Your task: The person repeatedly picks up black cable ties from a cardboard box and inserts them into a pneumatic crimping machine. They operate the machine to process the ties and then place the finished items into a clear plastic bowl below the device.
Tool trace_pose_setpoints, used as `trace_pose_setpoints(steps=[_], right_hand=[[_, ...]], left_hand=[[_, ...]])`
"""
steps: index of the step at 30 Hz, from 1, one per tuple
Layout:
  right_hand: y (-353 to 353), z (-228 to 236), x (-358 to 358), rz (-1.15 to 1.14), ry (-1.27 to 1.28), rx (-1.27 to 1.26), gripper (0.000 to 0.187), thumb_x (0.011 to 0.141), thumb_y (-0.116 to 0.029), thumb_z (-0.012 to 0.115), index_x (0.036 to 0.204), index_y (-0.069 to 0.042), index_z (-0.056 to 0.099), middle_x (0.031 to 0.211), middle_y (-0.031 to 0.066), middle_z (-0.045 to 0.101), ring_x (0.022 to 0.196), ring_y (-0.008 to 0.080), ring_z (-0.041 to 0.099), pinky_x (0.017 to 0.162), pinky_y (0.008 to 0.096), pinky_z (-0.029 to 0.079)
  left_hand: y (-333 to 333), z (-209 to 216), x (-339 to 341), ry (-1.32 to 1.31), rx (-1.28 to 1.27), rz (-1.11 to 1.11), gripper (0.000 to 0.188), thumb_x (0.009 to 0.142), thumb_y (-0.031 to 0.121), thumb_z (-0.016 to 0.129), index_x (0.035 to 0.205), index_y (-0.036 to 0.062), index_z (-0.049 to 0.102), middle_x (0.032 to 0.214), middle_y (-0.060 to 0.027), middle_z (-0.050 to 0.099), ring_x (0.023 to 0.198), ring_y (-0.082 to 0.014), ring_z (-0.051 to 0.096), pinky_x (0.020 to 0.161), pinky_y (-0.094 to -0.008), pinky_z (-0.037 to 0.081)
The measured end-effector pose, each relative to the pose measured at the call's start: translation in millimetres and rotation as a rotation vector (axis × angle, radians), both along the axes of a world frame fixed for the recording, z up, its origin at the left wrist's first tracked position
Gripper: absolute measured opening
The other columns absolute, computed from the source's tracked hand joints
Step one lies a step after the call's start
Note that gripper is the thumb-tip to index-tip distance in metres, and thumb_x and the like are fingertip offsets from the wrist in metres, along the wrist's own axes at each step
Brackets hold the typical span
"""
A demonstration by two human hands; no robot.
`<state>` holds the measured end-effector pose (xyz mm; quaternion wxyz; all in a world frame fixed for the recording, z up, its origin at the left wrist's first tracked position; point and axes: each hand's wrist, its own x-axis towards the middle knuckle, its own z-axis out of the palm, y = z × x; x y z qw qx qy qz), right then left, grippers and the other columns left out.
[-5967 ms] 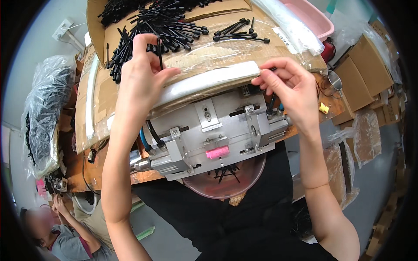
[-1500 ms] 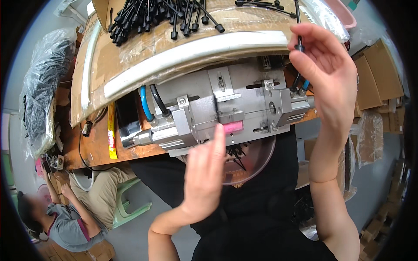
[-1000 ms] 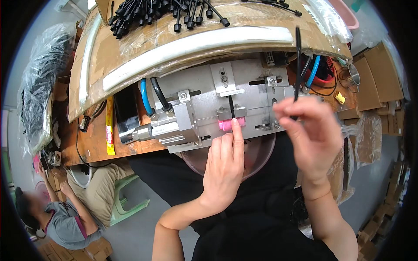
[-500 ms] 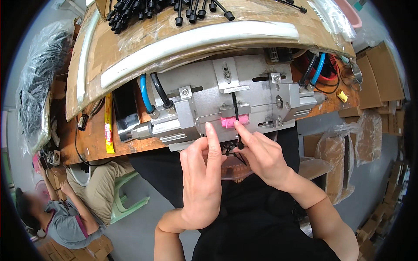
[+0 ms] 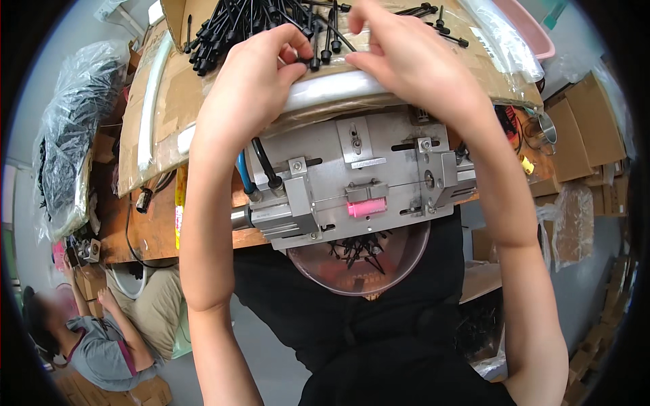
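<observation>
Both my hands reach over the cardboard to a pile of black plastic rods [image 5: 227, 34] with thick, knob-like ends. My left hand [image 5: 261, 71] is closed at the pile's near edge, its thumb and forefinger pinching what looks like a rod's end. My right hand [image 5: 406, 61] is beside it, thumb and forefinger apart around the end of a slanting rod, not closed on it. Nearer me stands a metal clamping fixture [image 5: 332, 152] with a pink block [image 5: 367, 207] at its middle; no rod lies across the block. Below its front edge, a translucent bowl [image 5: 413, 254] holds several black rods.
A white padded strip [image 5: 332, 91] edges the cardboard [image 5: 179, 81]. Black and blue hoses [image 5: 265, 162] rise from the fixture's left side. A bagged bundle [image 5: 78, 122] stands at far left, near a seated person [image 5: 101, 345]. Cardboard boxes [image 5: 589, 128] are stacked at right.
Both hands have moved away from the fixture, forward to the rod pile. The rod that lay across the pink block is gone from there. The bowl is now uncovered to view.
</observation>
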<state>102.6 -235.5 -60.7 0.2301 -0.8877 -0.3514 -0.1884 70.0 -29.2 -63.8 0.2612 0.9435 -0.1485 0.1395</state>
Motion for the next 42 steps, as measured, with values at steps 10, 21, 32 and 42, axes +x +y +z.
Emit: trace_pose_setpoints(steps=[10, 21, 32, 42], right_hand=[[-39, 20, -2, 0.285, 0.643, 0.593, 0.024, 0.090, -0.015, 0.068, 0.106, 0.001, 0.063, 0.090, 0.0034, 0.064, 0.079, 0.0118, 0.060, 0.072, 0.0237, 0.050], [-78, -24, -79, 0.238, 0.402, 0.883, 0.028, 0.098, -0.013, 0.058, 0.120, 0.004, 0.055, 0.094, 0.0134, 0.065, 0.075, 0.0104, 0.058, 0.061, 0.0197, 0.045], [-63, -65, -135, 0.114, 0.296, 0.827, 0.027, 0.081, 0.011, 0.068, 0.106, 0.004, 0.058, 0.098, 0.0146, 0.067, 0.083, 0.0151, 0.064, 0.069, 0.0231, 0.052], [-37, -126, -174, 0.153, 0.259, 0.319, 0.068, 0.072, 0.010, 0.070, 0.136, 0.008, 0.046, 0.093, 0.0148, 0.062, 0.068, 0.0246, 0.057, 0.063, 0.0359, 0.049]], left_hand=[[9, 0, -55, -0.116, -0.029, 0.036, 0.019, 0.079, -0.002, 0.067, 0.098, 0.0007, 0.066, 0.085, -0.0056, 0.059, 0.079, -0.0132, 0.057, 0.076, -0.0258, 0.046], [-91, -107, -182, -0.105, 0.148, 0.046, 0.064, 0.074, -0.002, 0.061, 0.135, -0.0096, 0.046, 0.097, -0.0116, 0.053, 0.081, -0.0212, 0.052, 0.075, -0.0300, 0.046], [-101, -115, -173, -0.007, 0.233, 0.093, 0.065, 0.080, 0.000, 0.061, 0.140, -0.0105, 0.037, 0.095, -0.0091, 0.050, 0.083, -0.0210, 0.051, 0.078, -0.0309, 0.046], [-93, -93, -199, 0.115, 0.043, 0.091, 0.073, 0.074, -0.007, 0.062, 0.142, -0.0096, 0.036, 0.115, -0.0169, 0.051, 0.100, -0.0301, 0.053, 0.085, -0.0361, 0.048]])
